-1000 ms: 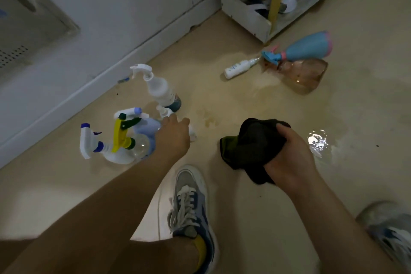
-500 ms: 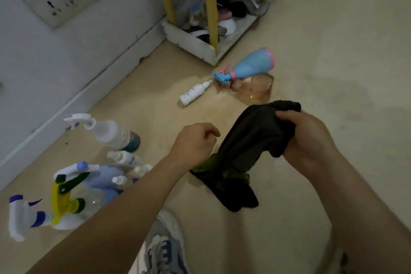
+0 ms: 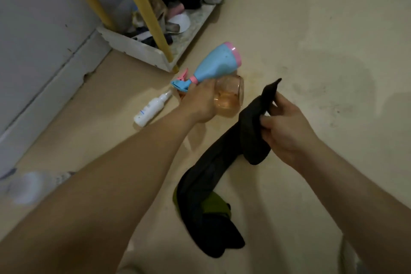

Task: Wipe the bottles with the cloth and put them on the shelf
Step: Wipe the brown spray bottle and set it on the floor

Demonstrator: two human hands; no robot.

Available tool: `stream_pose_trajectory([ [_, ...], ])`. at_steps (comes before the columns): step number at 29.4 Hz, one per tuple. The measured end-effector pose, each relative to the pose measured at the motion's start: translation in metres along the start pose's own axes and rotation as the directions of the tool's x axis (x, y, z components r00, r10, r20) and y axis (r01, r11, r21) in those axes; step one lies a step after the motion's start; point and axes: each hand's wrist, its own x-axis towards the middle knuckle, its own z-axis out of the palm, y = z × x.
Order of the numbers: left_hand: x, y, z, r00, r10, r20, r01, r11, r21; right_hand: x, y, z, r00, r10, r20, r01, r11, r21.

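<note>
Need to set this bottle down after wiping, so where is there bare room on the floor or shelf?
Bare floor lies right of the shelf and the blue spray bottle, beyond the cloth. A narrower strip runs between the wall and the white bottle. The shelf's bottom tier is crowded with clutter.

looks like someone's home, beige floor point(image 3: 311, 29) by a white wall point(image 3: 33, 40), cluttered yellow-legged shelf point(image 3: 142, 49) against that wall

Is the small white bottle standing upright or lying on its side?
On its side: the small white bottle rests lengthwise on the floor, nozzle toward the blue spray bottle.
</note>
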Motion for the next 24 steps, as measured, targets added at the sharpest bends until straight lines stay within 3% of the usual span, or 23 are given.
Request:
stream_pose_trajectory([
  [3, 0.031, -0.012, 0.014, 0.999, -0.026, -0.019, 0.027, 0.999, 0.046, 0.028, 0.010, 0.002, 0.996, -0.032, -0.085, 0.031, 0.999, -0.013],
  [6, 0.033, -0.018, 0.017, 0.996, -0.044, -0.078, 0.053, 0.991, 0.123, 0.046, 0.016, 0.007, 0.992, -0.069, -0.102, 0.054, 0.988, -0.143],
  [12, -0.038, 0.000, 0.039, 0.973, -0.196, 0.120, 0.172, 0.968, 0.181, 0.043, 0.038, 0.010, 0.984, -0.159, -0.084, 0.105, 0.886, -0.451],
  [13, -0.044, 0.003, 0.040, 0.957, -0.239, 0.162, 0.222, 0.968, 0.120, 0.041, 0.043, 0.011, 0.984, -0.161, -0.079, 0.099, 0.856, -0.507],
  [15, -0.054, 0.010, 0.039, 0.900, -0.299, 0.318, 0.361, 0.920, -0.155, 0.037, 0.053, 0.013, 0.984, -0.163, -0.070, 0.088, 0.793, -0.603],
  [17, -0.069, 0.018, 0.038, 0.845, -0.298, 0.445, 0.489, 0.768, -0.414, 0.033, 0.061, 0.015, 0.991, -0.118, -0.058, 0.057, 0.783, -0.620],
  [19, -0.087, 0.026, 0.042, 0.836, -0.308, 0.455, 0.518, 0.716, -0.468, 0.027, 0.066, 0.016, 0.997, -0.072, -0.018, 0.048, 0.811, -0.584],
  [24, -0.140, 0.042, 0.043, 0.893, -0.218, 0.395, 0.398, 0.792, -0.464, -0.009, 0.061, 0.024, 0.999, -0.033, 0.001, 0.027, 0.821, -0.571],
])
